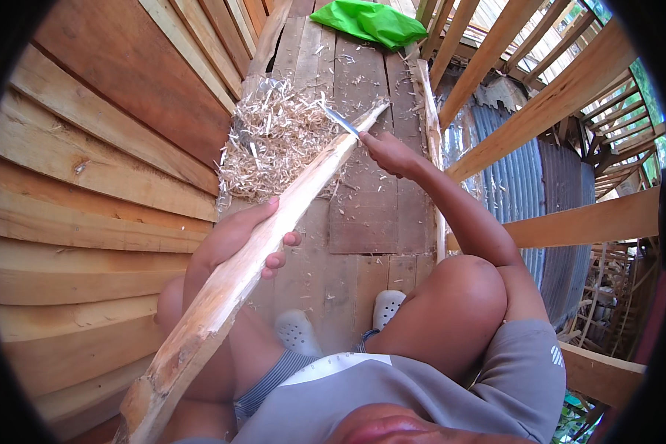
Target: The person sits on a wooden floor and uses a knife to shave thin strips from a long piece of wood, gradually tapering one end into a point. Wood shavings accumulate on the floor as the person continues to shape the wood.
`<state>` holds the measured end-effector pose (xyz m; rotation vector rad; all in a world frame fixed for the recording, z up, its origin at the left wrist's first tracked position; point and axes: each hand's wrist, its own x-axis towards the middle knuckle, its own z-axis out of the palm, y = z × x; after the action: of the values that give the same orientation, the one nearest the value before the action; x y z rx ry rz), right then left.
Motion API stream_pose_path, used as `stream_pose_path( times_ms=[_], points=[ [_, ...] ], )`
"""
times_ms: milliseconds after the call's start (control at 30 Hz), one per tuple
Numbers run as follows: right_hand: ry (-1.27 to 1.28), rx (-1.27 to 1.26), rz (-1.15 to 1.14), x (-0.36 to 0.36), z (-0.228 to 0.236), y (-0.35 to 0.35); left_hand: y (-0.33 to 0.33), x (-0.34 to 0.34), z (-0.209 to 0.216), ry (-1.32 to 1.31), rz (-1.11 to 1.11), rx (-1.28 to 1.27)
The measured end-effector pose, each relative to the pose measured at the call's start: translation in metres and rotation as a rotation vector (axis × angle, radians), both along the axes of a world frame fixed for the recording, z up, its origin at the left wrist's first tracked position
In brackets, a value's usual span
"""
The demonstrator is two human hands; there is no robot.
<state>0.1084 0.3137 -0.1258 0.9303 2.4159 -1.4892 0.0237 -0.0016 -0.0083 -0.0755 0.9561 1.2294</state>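
Observation:
A long, pale length of wood [274, 222] slants from the lower left up to the far middle, its far end narrower and its near end rough and brownish. My left hand [238, 235] is wrapped round its middle from beneath, with fingertips showing on the right side. Near the far end, my right hand [389, 154] is closed round the handle of a knife [340, 120]. The knife's blade points up and left across the wood, lying at or just over its surface. Most of the handle is hidden in my fist.
A heap of wood shavings [274, 140] lies on the plank floor [362, 226], left of the wood's far end. Beyond is a bright green bag [370, 21]. A board wall [96, 163] runs along the left; wooden rails [570, 222] and corrugated metal sheets [514, 170] stand on the right.

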Motion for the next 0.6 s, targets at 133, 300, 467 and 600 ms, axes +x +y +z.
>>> stream_pose_path(
  times_ms=[133,300,467,600],
  points=[
    [-0.166,0.067,0.048,-0.002,0.013,0.002,-0.005,0.000,-0.001,-0.003,-0.009,0.004],
    [-0.120,0.072,-0.020,-0.002,0.001,0.005,-0.011,0.010,0.007,0.113,-0.010,-0.041],
    [-0.126,0.071,0.192,-0.008,0.031,-0.039,-0.012,0.011,0.002,0.265,-0.070,-0.044],
    [-0.152,-0.084,0.156,-0.016,0.024,-0.029,-0.018,-0.009,-0.016,0.002,-0.049,0.075]
  ],
)
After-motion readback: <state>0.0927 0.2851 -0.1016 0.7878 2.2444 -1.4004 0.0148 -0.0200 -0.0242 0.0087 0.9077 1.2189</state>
